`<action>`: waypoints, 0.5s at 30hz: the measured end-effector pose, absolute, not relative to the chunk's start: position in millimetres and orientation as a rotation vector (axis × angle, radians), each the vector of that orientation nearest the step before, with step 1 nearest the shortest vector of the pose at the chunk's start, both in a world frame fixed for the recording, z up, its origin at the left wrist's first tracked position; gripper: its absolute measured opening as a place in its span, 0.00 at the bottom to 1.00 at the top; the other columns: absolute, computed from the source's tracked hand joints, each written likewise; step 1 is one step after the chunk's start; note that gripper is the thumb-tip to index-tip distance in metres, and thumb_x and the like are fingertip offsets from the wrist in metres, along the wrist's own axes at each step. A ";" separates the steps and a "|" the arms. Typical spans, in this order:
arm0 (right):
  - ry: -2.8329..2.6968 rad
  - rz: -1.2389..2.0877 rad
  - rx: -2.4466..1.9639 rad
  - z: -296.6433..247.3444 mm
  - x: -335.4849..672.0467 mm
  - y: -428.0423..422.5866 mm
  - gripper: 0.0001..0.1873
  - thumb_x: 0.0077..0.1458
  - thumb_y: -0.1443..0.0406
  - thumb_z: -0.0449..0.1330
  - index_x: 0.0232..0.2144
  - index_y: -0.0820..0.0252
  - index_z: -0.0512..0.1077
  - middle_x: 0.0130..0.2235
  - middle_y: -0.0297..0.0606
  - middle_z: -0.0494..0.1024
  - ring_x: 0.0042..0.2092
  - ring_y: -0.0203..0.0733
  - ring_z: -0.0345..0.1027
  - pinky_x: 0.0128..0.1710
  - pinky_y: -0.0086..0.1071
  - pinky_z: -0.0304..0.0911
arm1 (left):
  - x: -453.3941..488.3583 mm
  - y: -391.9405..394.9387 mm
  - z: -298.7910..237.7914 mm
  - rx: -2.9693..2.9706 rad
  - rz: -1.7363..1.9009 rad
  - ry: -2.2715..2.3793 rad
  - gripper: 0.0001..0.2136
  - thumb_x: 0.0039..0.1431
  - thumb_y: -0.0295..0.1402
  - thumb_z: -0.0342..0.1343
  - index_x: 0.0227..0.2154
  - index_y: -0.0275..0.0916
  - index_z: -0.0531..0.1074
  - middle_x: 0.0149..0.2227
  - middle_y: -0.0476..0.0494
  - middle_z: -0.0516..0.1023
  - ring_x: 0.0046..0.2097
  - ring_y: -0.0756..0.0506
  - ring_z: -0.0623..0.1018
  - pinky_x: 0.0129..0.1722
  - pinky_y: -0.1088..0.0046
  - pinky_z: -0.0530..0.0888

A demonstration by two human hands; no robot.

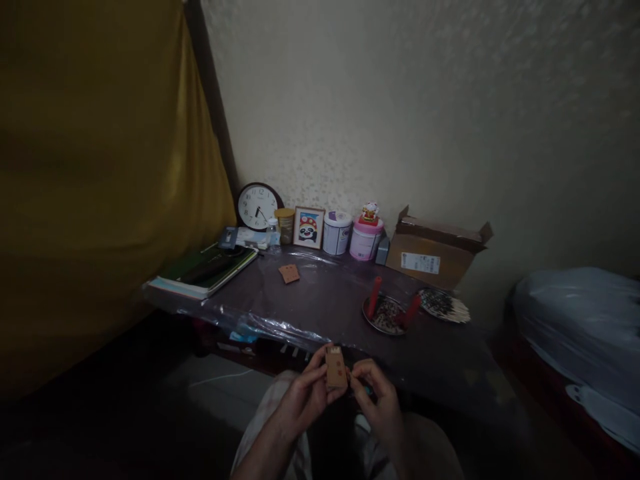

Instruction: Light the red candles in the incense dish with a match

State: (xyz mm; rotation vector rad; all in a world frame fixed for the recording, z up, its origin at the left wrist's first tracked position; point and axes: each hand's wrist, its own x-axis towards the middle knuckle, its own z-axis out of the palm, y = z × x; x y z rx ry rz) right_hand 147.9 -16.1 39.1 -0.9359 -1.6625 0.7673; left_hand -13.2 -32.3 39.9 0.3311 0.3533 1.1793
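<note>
Gripping small brown box (336, 375) in left hand (307, 392), low centre of the frame, pointing its pale top end away and showing its red marks. Curling left fingers round the box, laying thumb along its left side. Slanting left forearm (267, 437) up from the bottom edge toward centre. Holding right hand (379, 393) just right of the box, bending fingers inward, bringing thumb and index tips close together in a pinch beside it; cannot tell whether anything is sitting between them. Angling right wrist up and leftward from the bottom edge.

Facing dark plastic-covered table (325, 310) across mid-frame. Seeing metal dish (373, 327) right of centre, with red candles (375, 299) and dark bits in it; pale sticks (454, 311) in a spread just beyond, to the right. Viewing brown cards (289, 273) left of centre, books (233, 272) farther left. Looking past these to clock (257, 205), framed panda picture (309, 230), white tin (336, 235), pink tin (367, 243) under figurine (370, 212), and open carton (453, 267), all along wall (400, 120).
</note>
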 end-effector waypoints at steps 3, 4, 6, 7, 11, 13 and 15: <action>-1.706 0.745 -0.922 40.8 145.8 -18.6 0.04 0.54 0.69 0.57 0.29 0.56 0.67 0.32 0.34 0.70 0.35 0.38 0.68 0.35 0.28 0.65 | -11.8 -30.7 37.3 0.312 1.208 0.364 0.18 0.58 0.27 0.53 0.51 0.46 0.66 0.44 0.45 0.78 0.47 0.43 0.76 0.48 0.64 0.67; -1.724 0.736 -0.918 41.5 145.3 -19.3 0.04 0.54 0.69 0.57 0.29 0.56 0.67 0.33 0.34 0.70 0.36 0.38 0.68 0.36 0.29 0.65 | -11.5 -30.3 36.8 0.316 1.216 0.364 0.19 0.58 0.28 0.53 0.53 0.47 0.65 0.44 0.45 0.78 0.48 0.42 0.76 0.48 0.64 0.67; -1.758 0.709 -0.907 43.2 144.5 -20.5 0.04 0.55 0.69 0.57 0.29 0.55 0.67 0.33 0.34 0.70 0.37 0.39 0.68 0.36 0.30 0.65 | -11.4 -30.1 36.2 0.331 1.220 0.356 0.22 0.58 0.28 0.52 0.56 0.47 0.61 0.43 0.44 0.79 0.48 0.42 0.77 0.46 0.65 0.68; -1.770 0.689 -0.904 44.1 144.1 -21.0 0.04 0.55 0.69 0.57 0.29 0.55 0.67 0.33 0.34 0.70 0.37 0.39 0.68 0.37 0.30 0.64 | -11.6 -30.3 36.2 0.337 1.217 0.349 0.23 0.59 0.28 0.51 0.57 0.47 0.60 0.42 0.44 0.79 0.48 0.42 0.77 0.46 0.65 0.68; -1.780 0.614 -0.900 46.6 142.6 -21.8 0.05 0.55 0.70 0.57 0.29 0.55 0.68 0.33 0.35 0.71 0.37 0.39 0.68 0.37 0.30 0.64 | -12.3 -31.4 37.7 0.341 1.205 0.336 0.22 0.60 0.27 0.50 0.57 0.46 0.59 0.42 0.44 0.79 0.46 0.43 0.78 0.46 0.65 0.69; -1.777 0.596 -0.890 46.8 141.9 -21.5 0.05 0.55 0.70 0.57 0.29 0.55 0.68 0.33 0.35 0.71 0.37 0.39 0.68 0.37 0.29 0.64 | -12.2 -31.6 39.3 0.346 1.208 0.339 0.18 0.60 0.28 0.50 0.53 0.46 0.64 0.41 0.44 0.79 0.46 0.44 0.78 0.45 0.66 0.69; -1.773 0.580 -0.881 46.2 141.6 -20.9 0.05 0.55 0.70 0.57 0.29 0.55 0.69 0.33 0.34 0.71 0.37 0.38 0.68 0.37 0.29 0.64 | -11.7 -31.4 41.0 0.370 1.214 0.359 0.14 0.59 0.29 0.51 0.48 0.45 0.68 0.40 0.45 0.79 0.44 0.44 0.78 0.44 0.67 0.70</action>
